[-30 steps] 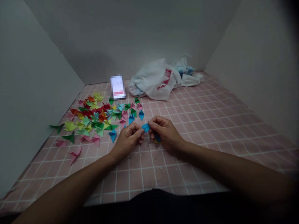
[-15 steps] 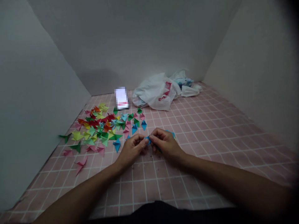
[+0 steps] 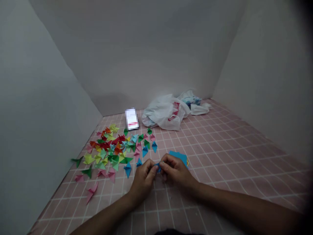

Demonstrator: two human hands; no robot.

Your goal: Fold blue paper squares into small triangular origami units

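A small piece of folded blue paper (image 3: 158, 167) is pinched between both hands, mostly covered by the fingers. My left hand (image 3: 144, 176) grips its left side with thumb and forefinger. From the right, my right hand (image 3: 176, 171) closes on the same paper, fingers curled. Behind the right hand lies a stack of blue paper sheets (image 3: 179, 156), a bit of yellow showing at its edge. Just left of my left hand are blue folded paper cranes (image 3: 127, 170).
Many colourful paper cranes (image 3: 113, 158) spread over the left of the pink checked cloth (image 3: 220, 156). A phone with a lit, blurred screen (image 3: 132, 119) stands at the back. White plastic bags (image 3: 166, 112) lie beside it. Pale walls (image 3: 151, 49) enclose three sides.
The whole view has shifted, so everything sits lower and slightly to the right in the picture. Both hands keep hold of the blue paper. More of the blue stack shows.
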